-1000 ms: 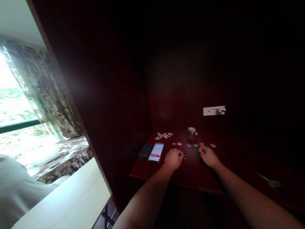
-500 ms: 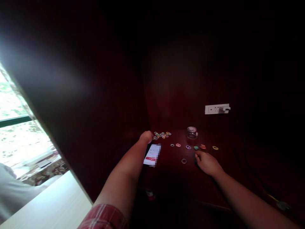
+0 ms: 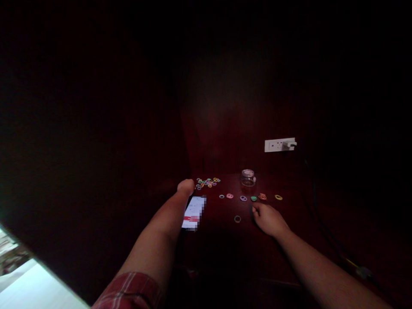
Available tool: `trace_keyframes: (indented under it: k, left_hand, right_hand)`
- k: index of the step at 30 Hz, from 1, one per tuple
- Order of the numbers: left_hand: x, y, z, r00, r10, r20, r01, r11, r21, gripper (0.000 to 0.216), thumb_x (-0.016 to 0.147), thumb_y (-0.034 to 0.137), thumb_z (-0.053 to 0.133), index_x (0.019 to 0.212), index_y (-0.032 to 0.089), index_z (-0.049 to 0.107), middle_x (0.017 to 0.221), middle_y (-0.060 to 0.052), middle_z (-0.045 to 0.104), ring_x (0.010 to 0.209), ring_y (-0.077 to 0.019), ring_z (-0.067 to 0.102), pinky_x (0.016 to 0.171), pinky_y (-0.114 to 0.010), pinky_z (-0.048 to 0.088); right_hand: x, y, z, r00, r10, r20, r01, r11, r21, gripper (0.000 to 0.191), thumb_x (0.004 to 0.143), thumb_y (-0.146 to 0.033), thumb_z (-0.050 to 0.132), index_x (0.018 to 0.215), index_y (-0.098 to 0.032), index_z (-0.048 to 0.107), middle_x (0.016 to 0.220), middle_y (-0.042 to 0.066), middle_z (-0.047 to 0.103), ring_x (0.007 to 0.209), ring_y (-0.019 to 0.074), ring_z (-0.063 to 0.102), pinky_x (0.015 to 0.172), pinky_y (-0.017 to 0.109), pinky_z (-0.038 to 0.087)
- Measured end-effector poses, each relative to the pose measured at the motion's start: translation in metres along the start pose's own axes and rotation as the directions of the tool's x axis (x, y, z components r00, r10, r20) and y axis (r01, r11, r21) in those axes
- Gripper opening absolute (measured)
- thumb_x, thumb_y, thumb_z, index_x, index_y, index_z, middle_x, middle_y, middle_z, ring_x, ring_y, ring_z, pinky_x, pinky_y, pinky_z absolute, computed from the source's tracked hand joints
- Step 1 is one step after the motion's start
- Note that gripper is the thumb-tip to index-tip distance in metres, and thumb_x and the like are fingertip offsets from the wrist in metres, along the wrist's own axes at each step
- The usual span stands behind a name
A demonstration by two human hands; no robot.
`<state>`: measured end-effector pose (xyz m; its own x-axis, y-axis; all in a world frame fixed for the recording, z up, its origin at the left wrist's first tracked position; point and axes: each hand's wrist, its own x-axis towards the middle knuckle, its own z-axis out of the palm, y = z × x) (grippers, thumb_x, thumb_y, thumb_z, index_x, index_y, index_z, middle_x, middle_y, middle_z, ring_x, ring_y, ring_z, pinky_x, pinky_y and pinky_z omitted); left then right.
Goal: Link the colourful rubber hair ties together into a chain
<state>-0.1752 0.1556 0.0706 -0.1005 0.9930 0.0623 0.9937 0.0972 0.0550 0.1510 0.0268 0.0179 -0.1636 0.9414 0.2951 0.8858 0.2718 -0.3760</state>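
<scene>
My left hand (image 3: 186,186) is closed in a fist on the dark table, at the left edge of a loose pile of small coloured hair ties (image 3: 208,183). No object shows in its fingers. Just below it lies a phone (image 3: 194,211) with a lit screen. My right hand (image 3: 269,219) rests curled shut on the table, and nothing shows in it. Close above its fingertips is a green hair tie (image 3: 253,198), part of a row with a purple one (image 3: 243,198), orange ones (image 3: 263,196), a yellow one (image 3: 278,197) and pink ones (image 3: 229,196). A dark ring-shaped tie (image 3: 237,219) lies left of that hand.
A clear lidded jar (image 3: 247,178) stands behind the row. On the back wall is a white socket strip (image 3: 279,145) with a plug in it. A dark cable (image 3: 325,229) runs down the right side. A dark panel (image 3: 96,171) rises at the left.
The view has turned left-to-right, so everything sits further left and the bright window has mostly left the picture. Both hands keep their places on the table, still closed.
</scene>
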Motion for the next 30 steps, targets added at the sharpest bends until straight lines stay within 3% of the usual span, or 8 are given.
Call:
trace_keyframes:
  k: [4, 8, 11, 14, 17, 20, 30]
  left_hand:
    - [-0.012, 0.003, -0.013, 0.997, 0.020, -0.068, -0.024, 0.999, -0.044, 0.025, 0.079, 0.030, 0.047, 0.088, 0.016, 0.065, 0.097, -0.015, 0.065, 0.089, -0.0237, 0.060, 0.074, -0.029, 0.043]
    - [-0.039, 0.028, -0.023, 0.961, 0.096, -0.258, -0.164, 0.952, -0.257, 0.020, 0.079, 0.030, 0.048, 0.085, 0.018, 0.062, 0.087, -0.009, 0.066, 0.078, -0.0189, 0.060, 0.068, -0.025, 0.042]
    - [-0.076, 0.065, -0.015, 0.919, 0.211, -0.333, -0.356, 0.806, -0.472, 0.016, 0.079, 0.029, 0.049, 0.081, 0.017, 0.059, 0.076, -0.005, 0.065, 0.067, -0.0142, 0.058, 0.062, -0.023, 0.041]
    - [-0.122, 0.107, 0.007, 0.869, 0.326, -0.372, -0.494, 0.539, -0.682, 0.012, 0.079, 0.026, 0.049, 0.081, 0.016, 0.056, 0.072, -0.003, 0.064, 0.064, -0.0112, 0.057, 0.060, -0.021, 0.041]
    - [-0.160, 0.141, 0.034, 0.870, 0.351, -0.346, -0.462, 0.333, -0.822, 0.011, 0.078, 0.024, 0.050, 0.082, 0.015, 0.054, 0.070, -0.002, 0.063, 0.058, -0.0095, 0.056, 0.056, -0.020, 0.042]
    - [-0.183, 0.162, 0.052, 0.898, 0.311, -0.311, -0.385, 0.217, -0.897, 0.009, 0.077, 0.022, 0.050, 0.079, 0.015, 0.054, 0.068, -0.003, 0.063, 0.058, -0.0092, 0.056, 0.054, -0.019, 0.042]
    - [-0.197, 0.169, 0.060, 0.931, 0.232, -0.280, -0.324, 0.177, -0.930, 0.013, 0.075, 0.026, 0.055, 0.078, 0.013, 0.056, 0.068, -0.005, 0.065, 0.054, -0.0104, 0.059, 0.052, -0.020, 0.045]
  right_hand:
    - [-0.001, -0.003, -0.003, 1.000, 0.009, -0.001, -0.009, 1.000, -0.004, 0.018, 0.082, -0.024, 0.039, 0.071, -0.020, 0.054, 0.074, 0.004, 0.062, 0.070, 0.0149, 0.056, 0.058, 0.024, 0.029]
    - [-0.002, -0.002, -0.003, 1.000, -0.004, -0.028, 0.005, 0.999, 0.037, 0.017, 0.081, -0.023, 0.041, 0.072, -0.020, 0.055, 0.073, 0.003, 0.061, 0.067, 0.0141, 0.054, 0.058, 0.024, 0.029]
    - [-0.003, 0.001, -0.002, 0.997, -0.027, -0.075, 0.038, 0.989, 0.145, 0.015, 0.078, -0.022, 0.042, 0.069, -0.019, 0.054, 0.069, 0.003, 0.059, 0.063, 0.0135, 0.051, 0.057, 0.024, 0.030]
    - [-0.007, 0.002, -0.002, 0.992, -0.087, -0.095, 0.117, 0.911, 0.395, 0.013, 0.075, -0.020, 0.044, 0.069, -0.017, 0.054, 0.065, 0.002, 0.058, 0.060, 0.0126, 0.050, 0.056, 0.023, 0.034]
    - [-0.017, 0.002, -0.005, 0.992, -0.109, -0.062, 0.123, 0.741, 0.661, 0.015, 0.076, -0.025, 0.046, 0.073, -0.015, 0.057, 0.065, 0.002, 0.059, 0.054, 0.0114, 0.050, 0.052, 0.022, 0.037]
    - [-0.030, 0.001, -0.008, 0.995, -0.091, -0.031, 0.082, 0.631, 0.771, 0.023, 0.077, -0.035, 0.048, 0.078, -0.015, 0.059, 0.065, 0.002, 0.061, 0.044, 0.0089, 0.045, 0.043, 0.021, 0.035]
    - [-0.044, 0.001, -0.006, 0.997, -0.055, -0.054, 0.077, 0.631, 0.772, 0.024, 0.071, -0.038, 0.058, 0.070, -0.014, 0.058, 0.058, 0.001, 0.061, 0.044, 0.0092, 0.049, 0.043, 0.020, 0.036]
